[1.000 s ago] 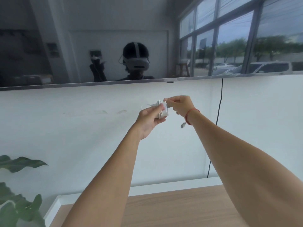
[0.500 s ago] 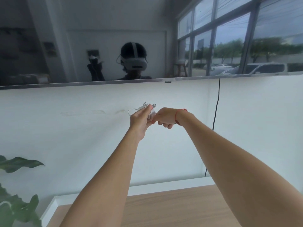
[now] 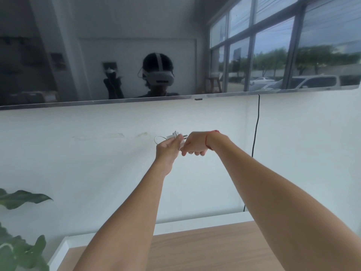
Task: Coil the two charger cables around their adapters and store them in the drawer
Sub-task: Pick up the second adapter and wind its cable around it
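I hold a small white charger adapter (image 3: 176,137) up in front of the white wall, its two metal prongs pointing right. My left hand (image 3: 167,150) grips the adapter from below and left. A white cable loop (image 3: 158,139) sticks out to the left of it, wound around the adapter. My right hand (image 3: 196,144) is curled palm-down against the adapter's right side, pinching the cable; a red string is tied round that wrist. The cable's end is hidden under my fingers. No second charger and no drawer are in view.
A wooden top (image 3: 205,249) with a white raised edge lies below my arms. A dark wall-mounted screen (image 3: 117,55) hangs above. A black cord (image 3: 256,137) runs down the wall on the right. Green plant leaves (image 3: 17,231) fill the lower left corner.
My right hand has swung from above the adapter down and under, turning palm-down as it carries the cable around. The dangling cable end is no longer visible. The view has tilted slightly.
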Available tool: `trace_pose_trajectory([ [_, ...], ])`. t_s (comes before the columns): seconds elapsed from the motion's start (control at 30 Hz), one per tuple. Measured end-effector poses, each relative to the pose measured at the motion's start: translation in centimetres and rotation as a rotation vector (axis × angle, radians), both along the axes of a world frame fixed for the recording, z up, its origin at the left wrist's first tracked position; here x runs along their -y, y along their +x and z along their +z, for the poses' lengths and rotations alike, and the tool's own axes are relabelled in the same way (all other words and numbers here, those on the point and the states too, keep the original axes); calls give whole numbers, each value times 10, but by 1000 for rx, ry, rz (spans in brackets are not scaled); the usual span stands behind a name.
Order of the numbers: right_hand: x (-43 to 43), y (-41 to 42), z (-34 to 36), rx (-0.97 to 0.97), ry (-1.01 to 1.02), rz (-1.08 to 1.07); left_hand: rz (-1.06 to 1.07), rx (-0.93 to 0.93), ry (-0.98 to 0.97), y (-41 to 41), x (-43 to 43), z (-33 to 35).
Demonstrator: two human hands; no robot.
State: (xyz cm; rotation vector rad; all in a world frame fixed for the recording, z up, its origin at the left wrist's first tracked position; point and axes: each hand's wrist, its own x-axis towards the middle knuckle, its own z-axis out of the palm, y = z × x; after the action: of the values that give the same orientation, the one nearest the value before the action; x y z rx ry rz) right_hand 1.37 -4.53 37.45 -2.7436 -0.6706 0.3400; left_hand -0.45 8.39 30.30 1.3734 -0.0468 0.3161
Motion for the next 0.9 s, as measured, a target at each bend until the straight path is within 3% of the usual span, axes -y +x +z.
trace_pose_trajectory([
  [0.17,12,6,27,134,67,-16,-35,42,129,3,-1,-4],
  [0.37,16,9,6,81,297,-130,-179,-18,169,-5,-2,-12],
  [0.47,18,14,-26,-67,444,-203,-229,-114,203,-10,-4,-34],
  [0.67,21,18,-134,-463,456,-465,-234,-284,588,-25,-7,-123],
  [0.9,27,-14,-285,-988,770,-649,-292,-308,824,-51,-8,-250],
])
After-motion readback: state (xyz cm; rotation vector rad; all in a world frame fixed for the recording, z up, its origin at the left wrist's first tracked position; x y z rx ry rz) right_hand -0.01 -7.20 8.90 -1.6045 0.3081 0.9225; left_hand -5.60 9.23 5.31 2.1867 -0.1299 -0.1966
